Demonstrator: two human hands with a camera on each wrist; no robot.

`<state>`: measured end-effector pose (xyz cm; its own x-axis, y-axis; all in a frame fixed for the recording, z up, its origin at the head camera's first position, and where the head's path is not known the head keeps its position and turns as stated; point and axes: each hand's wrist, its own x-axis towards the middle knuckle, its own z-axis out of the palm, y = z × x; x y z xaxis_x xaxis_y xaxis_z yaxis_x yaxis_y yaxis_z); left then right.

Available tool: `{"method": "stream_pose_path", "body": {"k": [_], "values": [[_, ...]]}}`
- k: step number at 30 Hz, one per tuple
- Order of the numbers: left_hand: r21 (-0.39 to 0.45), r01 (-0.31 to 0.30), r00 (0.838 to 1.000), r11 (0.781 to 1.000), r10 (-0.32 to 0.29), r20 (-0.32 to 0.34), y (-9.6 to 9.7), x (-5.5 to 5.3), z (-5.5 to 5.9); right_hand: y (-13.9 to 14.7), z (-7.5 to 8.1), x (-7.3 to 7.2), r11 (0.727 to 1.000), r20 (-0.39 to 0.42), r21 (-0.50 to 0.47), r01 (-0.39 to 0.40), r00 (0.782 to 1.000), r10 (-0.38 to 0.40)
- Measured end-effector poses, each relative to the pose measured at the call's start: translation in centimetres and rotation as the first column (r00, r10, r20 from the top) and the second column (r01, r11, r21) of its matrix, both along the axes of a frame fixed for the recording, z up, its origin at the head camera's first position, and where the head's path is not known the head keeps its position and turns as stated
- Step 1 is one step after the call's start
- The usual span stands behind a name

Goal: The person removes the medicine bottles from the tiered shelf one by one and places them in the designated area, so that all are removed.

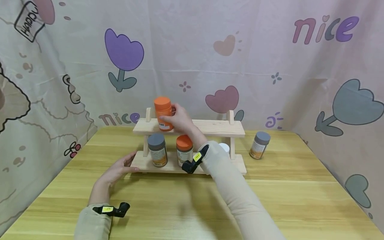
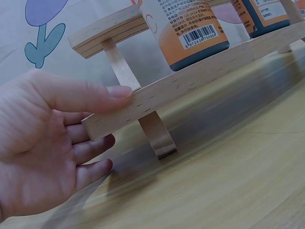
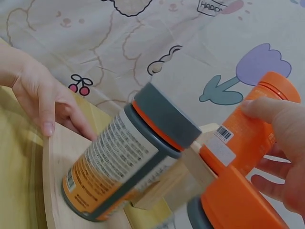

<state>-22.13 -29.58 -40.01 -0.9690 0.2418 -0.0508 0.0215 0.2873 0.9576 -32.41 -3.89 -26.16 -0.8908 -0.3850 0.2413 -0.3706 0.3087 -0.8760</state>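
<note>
A two-tier wooden rack (image 1: 210, 126) stands on the table. My right hand (image 1: 181, 120) holds an all-orange bottle (image 1: 163, 115) upright at the left part of the upper shelf, thumb on its near side and fingers round the far side. At the left end of the lower shelf (image 2: 157, 93), my left hand (image 2: 52, 129) grips the board, its thumb on the front edge and fingers behind and below. A grey-lidded bottle (image 1: 158, 150) stands on that shelf close to the left hand. Beside it is a bottle with an orange lid (image 1: 184, 143), partly hidden by the right wrist's camera.
Behind the right forearm shows a white lid (image 1: 224, 147) on the lower shelf. Another grey-lidded bottle (image 1: 259, 145) stands on the wooden table (image 1: 294, 186), right of the rack. A printed cloth (image 1: 186, 50) hangs behind and along both sides.
</note>
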Motion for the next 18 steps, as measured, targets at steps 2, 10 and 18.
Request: {"method": "stream_pose_path", "body": {"k": [2, 10, 18], "values": [[0.000, 0.001, 1.000, 1.000, -0.001, 0.000, 0.0, 0.0, -0.1, 0.4, 0.0, -0.1, 1.000, -0.012, 0.010, 0.003, 1.000, -0.003], [-0.019, 0.005, 1.000, 1.000, -0.005, -0.001, -0.1, 0.0, 0.1, 2.4, 0.1, -0.6, 0.999, -0.026, 0.019, 0.030, 0.999, -0.029], [-0.023, -0.001, 1.000, 1.000, 0.001, -0.006, 0.0, 0.0, 0.1, 4.5, 0.9, -0.6, 0.998, -0.096, -0.002, 0.055, 0.994, -0.055]]}}
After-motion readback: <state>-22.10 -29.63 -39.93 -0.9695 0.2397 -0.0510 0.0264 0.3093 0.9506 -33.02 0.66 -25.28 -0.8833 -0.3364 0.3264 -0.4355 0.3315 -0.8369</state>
